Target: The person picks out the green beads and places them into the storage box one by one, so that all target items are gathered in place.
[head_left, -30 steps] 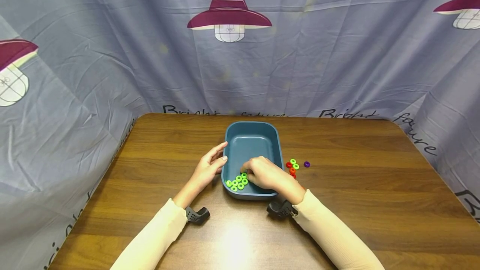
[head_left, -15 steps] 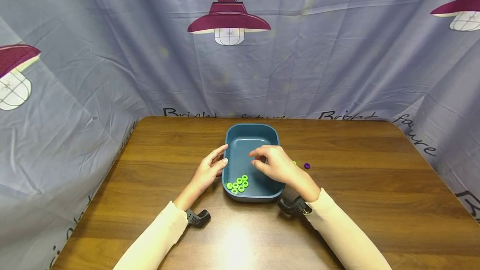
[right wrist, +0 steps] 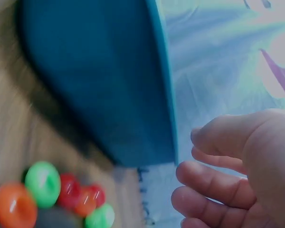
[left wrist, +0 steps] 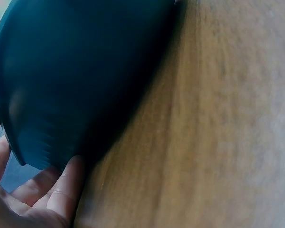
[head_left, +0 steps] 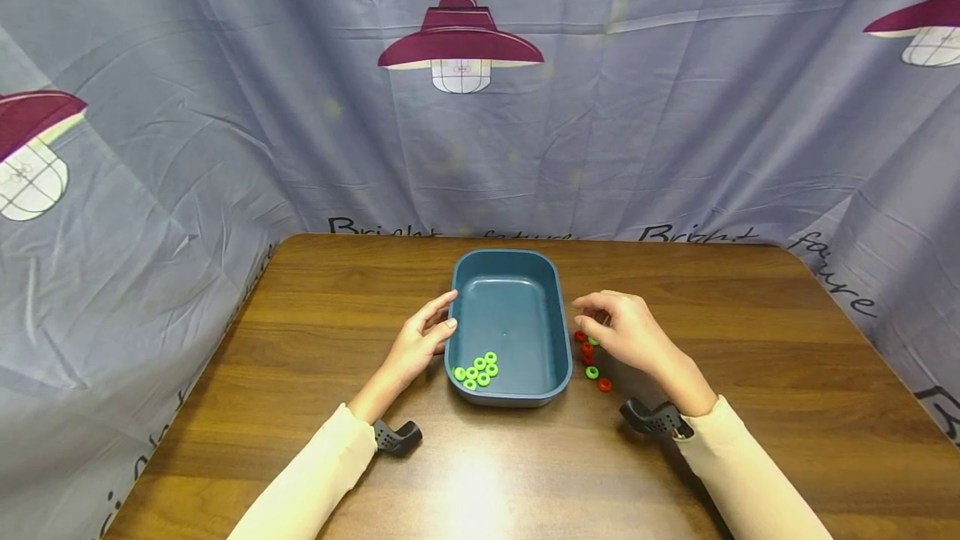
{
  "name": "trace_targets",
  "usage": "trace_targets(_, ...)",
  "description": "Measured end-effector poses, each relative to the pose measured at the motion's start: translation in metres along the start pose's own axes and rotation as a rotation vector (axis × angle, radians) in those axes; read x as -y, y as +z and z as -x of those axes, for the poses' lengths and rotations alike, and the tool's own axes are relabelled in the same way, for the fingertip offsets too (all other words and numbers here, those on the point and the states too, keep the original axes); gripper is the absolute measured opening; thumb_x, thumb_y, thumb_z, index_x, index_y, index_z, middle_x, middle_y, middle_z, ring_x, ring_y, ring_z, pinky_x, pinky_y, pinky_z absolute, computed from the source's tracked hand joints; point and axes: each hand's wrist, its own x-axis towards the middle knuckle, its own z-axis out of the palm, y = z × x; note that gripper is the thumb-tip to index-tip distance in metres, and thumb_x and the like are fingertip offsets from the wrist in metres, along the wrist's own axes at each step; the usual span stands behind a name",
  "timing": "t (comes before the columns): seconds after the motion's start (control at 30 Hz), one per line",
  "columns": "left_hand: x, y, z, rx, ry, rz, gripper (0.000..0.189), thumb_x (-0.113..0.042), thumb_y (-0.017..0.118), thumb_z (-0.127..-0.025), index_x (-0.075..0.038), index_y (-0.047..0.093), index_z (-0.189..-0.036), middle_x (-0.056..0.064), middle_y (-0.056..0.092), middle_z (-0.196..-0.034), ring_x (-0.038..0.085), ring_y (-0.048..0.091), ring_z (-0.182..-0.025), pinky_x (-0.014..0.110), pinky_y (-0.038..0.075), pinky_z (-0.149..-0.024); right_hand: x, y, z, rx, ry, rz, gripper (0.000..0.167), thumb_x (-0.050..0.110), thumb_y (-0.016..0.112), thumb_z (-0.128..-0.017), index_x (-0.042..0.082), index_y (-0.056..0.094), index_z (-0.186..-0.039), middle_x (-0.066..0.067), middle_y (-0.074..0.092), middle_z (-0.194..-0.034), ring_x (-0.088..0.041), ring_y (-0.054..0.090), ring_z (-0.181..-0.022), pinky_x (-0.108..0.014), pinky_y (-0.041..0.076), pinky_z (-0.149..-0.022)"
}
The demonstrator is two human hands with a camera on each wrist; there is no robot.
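A dark blue rectangular tray (head_left: 504, 307) stands on the table, with several small bright green rings (head_left: 483, 379) gathered in its near left corner. My left hand (head_left: 411, 347) rests against the tray's left side, its fingers touching the outer wall in the left wrist view. To the right of the tray, my right hand (head_left: 633, 333) hovers over a small group of loose rings, fingers loosely bent and nothing seen between them. In that group lie a green ring (head_left: 592, 372), an orange ring (right wrist: 15, 205) and a few red ones (right wrist: 69, 191). The hand partly hides the group.
The wooden table (head_left: 330, 290) extends to both sides of the tray. Behind and beside it hangs a grey-blue curtain (head_left: 637, 123) printed with lamps and lettering.
My right hand has lifted out of the tray and moved right, over the loose rings, hiding the purple ring seen earlier. My left hand has stayed at the tray's side.
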Motion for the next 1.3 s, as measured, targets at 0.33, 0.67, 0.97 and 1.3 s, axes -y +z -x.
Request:
trace_targets(0.33, -0.003, 0.001, 0.002, 0.002, 0.007, 0.013, 0.053, -0.012, 0.052, -0.105, -0.007, 0.039, -0.156, 0.031, 0.048, -0.149, 0.044, 0.056, -0.13, 0.046, 0.059, -0.096, -0.022, -0.002, 0.021, 0.023, 0.042, 0.074, 0.014, 0.004, 0.075, -0.084, 0.004, 0.078, -0.097, 0.001, 0.073, -0.079, -0.004, 0.06, -0.069, -0.026, 0.052, -0.063)
trace_targets(0.67, -0.002, 0.001, 0.002, 0.011, 0.012, 0.03, 0.053, -0.012, 0.051, -0.105, -0.007, 0.039, -0.156, 0.031, 0.047, -0.15, 0.043, 0.057, -0.128, 0.046, 0.06, -0.096, -0.04, 0.005, 0.036, 0.062, 0.086, 0.102, 0.013, 0.006, 0.078, -0.081, 0.005, 0.077, -0.095, 0.005, 0.068, -0.074, 0.001, 0.053, -0.066, -0.023, 0.047, -0.06)
trace_targets(0.97, -0.002, 0.0, 0.0, 0.013, 0.014, 0.033, 0.053, -0.011, 0.051, -0.105, -0.006, 0.038, -0.156, 0.032, 0.047, -0.149, 0.044, 0.057, -0.129, 0.047, 0.059, -0.096, -0.041, 0.014, 0.036, 0.022, 0.099, 0.103, 0.015, 0.005, 0.079, -0.079, 0.005, 0.077, -0.094, 0.002, 0.067, -0.074, -0.003, 0.054, -0.065, -0.022, 0.045, -0.058)
trace_targets(1.3, 0.0, -0.001, 0.0, 0.0, 0.009, 0.02, 0.052, -0.01, 0.051, -0.105, -0.008, 0.04, -0.156, 0.03, 0.048, -0.15, 0.045, 0.057, -0.129, 0.044, 0.06, -0.095, -0.039, 0.021, 0.031, 0.038, 0.102, 0.108, 0.017, 0.003, 0.077, -0.078, 0.002, 0.076, -0.095, -0.001, 0.067, -0.076, -0.008, 0.055, -0.065, -0.023, 0.045, -0.058)
